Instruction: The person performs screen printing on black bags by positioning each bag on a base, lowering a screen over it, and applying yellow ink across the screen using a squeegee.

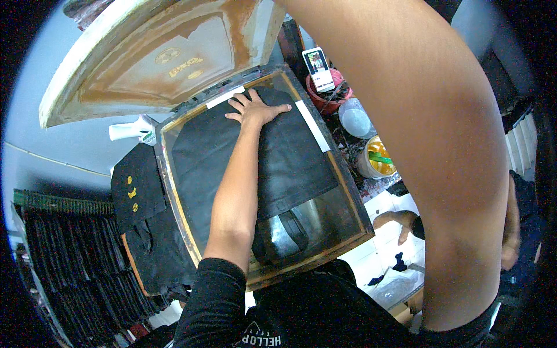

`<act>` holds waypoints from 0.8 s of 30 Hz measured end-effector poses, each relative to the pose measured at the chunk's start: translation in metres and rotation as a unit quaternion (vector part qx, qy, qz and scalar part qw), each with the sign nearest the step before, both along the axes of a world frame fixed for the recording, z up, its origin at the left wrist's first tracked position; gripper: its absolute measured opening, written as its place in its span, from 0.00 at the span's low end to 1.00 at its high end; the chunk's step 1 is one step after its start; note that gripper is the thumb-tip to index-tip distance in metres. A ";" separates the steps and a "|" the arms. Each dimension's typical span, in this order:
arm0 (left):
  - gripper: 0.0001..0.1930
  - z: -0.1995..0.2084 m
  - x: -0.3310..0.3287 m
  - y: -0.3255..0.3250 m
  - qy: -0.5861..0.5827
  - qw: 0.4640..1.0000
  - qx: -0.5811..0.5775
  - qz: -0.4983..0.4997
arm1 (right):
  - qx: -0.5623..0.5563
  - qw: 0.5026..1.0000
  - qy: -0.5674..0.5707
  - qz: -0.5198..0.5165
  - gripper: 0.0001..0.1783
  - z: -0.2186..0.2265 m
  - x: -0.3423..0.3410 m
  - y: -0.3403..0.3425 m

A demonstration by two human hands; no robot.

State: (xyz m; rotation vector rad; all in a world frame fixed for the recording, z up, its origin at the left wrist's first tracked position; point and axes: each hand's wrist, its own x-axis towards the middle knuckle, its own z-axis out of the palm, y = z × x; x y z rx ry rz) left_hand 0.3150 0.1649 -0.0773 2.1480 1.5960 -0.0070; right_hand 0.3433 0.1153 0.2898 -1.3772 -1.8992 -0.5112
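My left hand (255, 110) lies palm down with fingers spread on a black fabric piece (296, 168), near its far edge. The fabric, which looks like a flat bag with a black strap (297, 229) at its near end, rests on a wood-edged board (362, 223). One white strip (313, 127) sits along the fabric's right side, another white strip (225, 97) at its far edge. Behind the board a printing screen (145, 75) with brownish stains is tilted up. My right arm (429, 133) reaches up past the top edge, its hand out of the picture.
Right of the board stand a phone (319, 69) on a pink pot (329, 101), a clear container (355, 119) and a tub of yellow ink (377, 156). Left are a white bottle (130, 130), yellow-printed black fabric (136, 185) and a rack of black pieces (75, 261). Another person (522, 226) is at right.
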 end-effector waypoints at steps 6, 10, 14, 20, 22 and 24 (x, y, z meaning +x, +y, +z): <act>0.72 0.011 -0.001 0.004 -0.031 0.999 0.038 0.009 | -0.009 1.000 0.021 0.013 0.15 -0.002 -0.008 -0.013; 0.57 0.036 -0.026 -0.014 -0.399 0.911 0.086 -0.048 | -0.087 0.992 0.075 0.055 0.13 -0.014 0.001 -0.071; 0.29 0.106 -0.181 -0.126 -0.647 0.760 0.060 -0.028 | 0.025 0.997 0.015 0.076 0.13 -0.089 -0.026 -0.076; 0.08 0.055 -0.302 -0.265 -0.673 0.715 -0.121 0.142 | -0.203 0.965 0.145 0.085 0.19 -0.210 -0.045 -0.206; 0.08 0.024 -0.307 -0.287 -0.583 0.755 -0.186 0.235 | -0.221 0.967 0.082 0.100 0.19 -0.261 -0.052 -0.215; 0.08 -0.001 -0.312 -0.293 -0.560 0.766 -0.205 0.240 | -0.230 0.966 -0.007 0.115 0.19 -0.300 -0.063 -0.214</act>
